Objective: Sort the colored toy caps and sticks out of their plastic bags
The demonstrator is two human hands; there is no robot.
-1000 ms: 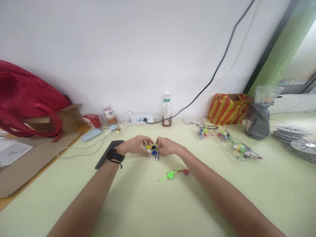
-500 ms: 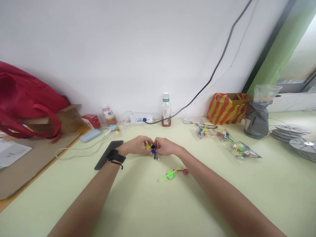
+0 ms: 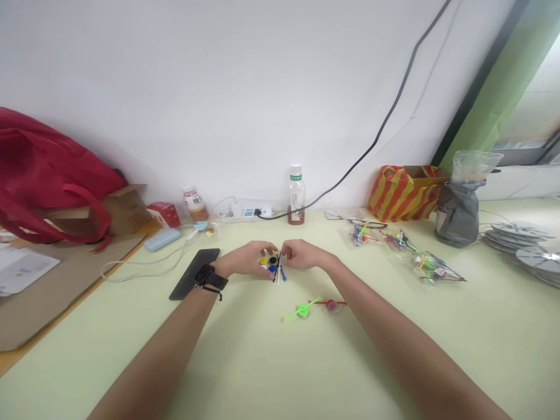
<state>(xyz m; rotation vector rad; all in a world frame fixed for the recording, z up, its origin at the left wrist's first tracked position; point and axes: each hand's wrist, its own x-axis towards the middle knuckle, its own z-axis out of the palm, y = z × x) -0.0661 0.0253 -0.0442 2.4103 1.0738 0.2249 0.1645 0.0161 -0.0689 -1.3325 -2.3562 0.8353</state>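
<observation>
A loose bundle of thin sticks (image 3: 278, 277) lies on the desk (image 3: 245, 361) between my two hands, and its long axis is what matters: the sticks run roughly away from me toward the wall (image 3: 245, 105), fanning out at the end closer to me, with the blue stick (image 3: 283, 273) splayed to the right. My right hand (image 3: 301, 255) is just beside their far end, its fingers curled in; I can't tell whether the fingertips pinch anything or only brush the sticks. My left hand (image 3: 247, 258) arches round the other side, closer to the yellow disc (image 3: 263, 261), with the black disc (image 3: 273, 260) and blue disc (image 3: 272, 269) grouped between it and the sticks. Its thumb and fingers are spread around that group, but whether they press on it I can't make out.

Nearer me, well apart from both hands, lie the green spinner (image 3: 303, 310) and the red spinner (image 3: 331, 305), end to end; the red one's right tip meets the edge of my right forearm in view, so I can't be sure where it ends. A white bit low among the discs is too small to make out, and the sticks' far ends blur together by my right fingertips.
</observation>
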